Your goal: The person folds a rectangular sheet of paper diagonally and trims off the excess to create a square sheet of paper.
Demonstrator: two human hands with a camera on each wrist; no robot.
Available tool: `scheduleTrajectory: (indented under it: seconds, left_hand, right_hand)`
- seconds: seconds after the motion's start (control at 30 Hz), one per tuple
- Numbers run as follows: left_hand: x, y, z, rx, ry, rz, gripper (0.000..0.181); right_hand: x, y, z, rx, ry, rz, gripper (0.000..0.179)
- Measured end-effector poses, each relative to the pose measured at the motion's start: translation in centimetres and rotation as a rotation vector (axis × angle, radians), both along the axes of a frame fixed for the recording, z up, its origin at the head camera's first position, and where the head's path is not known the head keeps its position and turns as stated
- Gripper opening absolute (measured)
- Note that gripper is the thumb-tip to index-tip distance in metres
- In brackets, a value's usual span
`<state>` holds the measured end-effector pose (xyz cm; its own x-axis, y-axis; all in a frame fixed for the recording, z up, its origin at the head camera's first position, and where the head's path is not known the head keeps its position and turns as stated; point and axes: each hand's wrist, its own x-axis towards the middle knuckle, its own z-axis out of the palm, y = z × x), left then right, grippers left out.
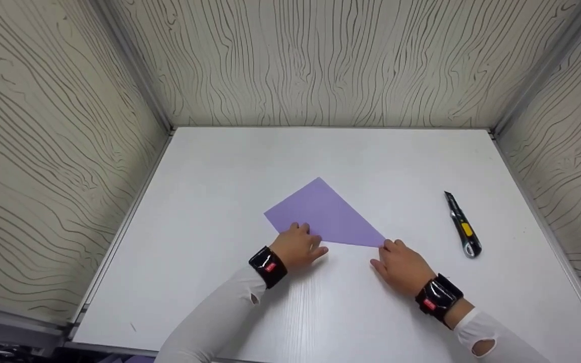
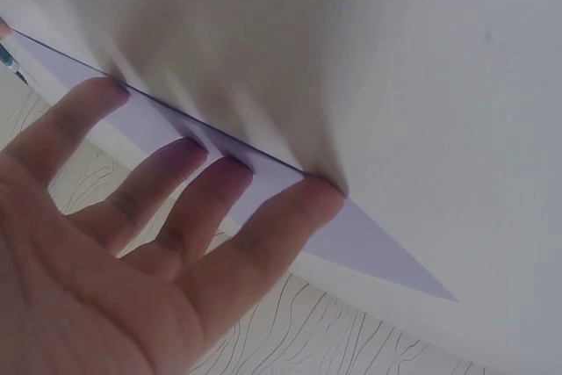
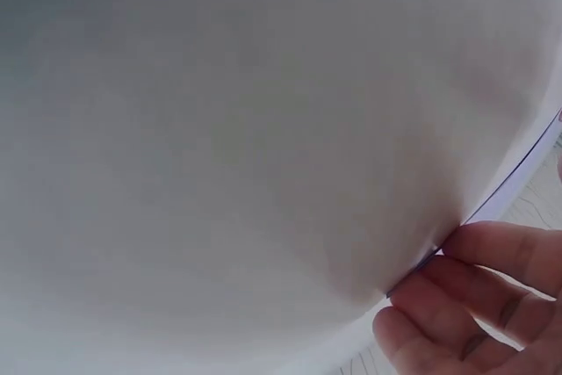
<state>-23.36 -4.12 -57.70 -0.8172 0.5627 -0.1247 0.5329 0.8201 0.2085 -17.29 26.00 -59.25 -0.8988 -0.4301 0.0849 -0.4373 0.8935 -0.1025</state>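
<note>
A sheet of purple paper (image 1: 323,214) lies on the white table as a folded-looking four-cornered shape with a long point toward the right. My left hand (image 1: 298,247) rests along its near edge, fingers spread and fingertips (image 2: 320,195) touching the paper. In the left wrist view, the paper's dark edge runs right by those tips. At the right-hand point, my right hand (image 1: 404,267) pinches the corner with curled fingers. The right wrist view has these fingers (image 3: 426,300) close together at the paper's end, which they partly hide.
A black utility knife (image 1: 462,224) with a yellow slider lies to the right, beyond my right hand. The white tabletop (image 1: 230,161) meets wood-grain panels (image 1: 295,65) at the back and both sides.
</note>
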Motion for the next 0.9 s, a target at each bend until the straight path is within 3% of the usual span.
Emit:
scheduleTrajectory:
  seconds: [0.33,0.47,0.7,0.9]
  left_hand:
    - [-2.0,-0.6,-0.6,0.018,-0.025,-0.036,0.050]
    - [-2.6,-0.4,-0.7,0.032,-0.040,-0.011,0.051]
    - [-3.1,0.4,-0.7,0.002,-0.024,0.029,0.053]
    - [-3.4,1.2,-1.1,-0.027,0.026,0.080,0.061]
  right_hand:
    - [0.5,-1.4,0.2,0.058,0.078,0.006,0.043]
    - [0.6,-1.9,0.0,0.056,0.089,0.004,0.044]
    - [0.4,-2.5,-0.5,0.047,0.182,0.002,0.045]
    - [0.8,-3.2,-0.1,0.040,0.148,0.061,0.043]
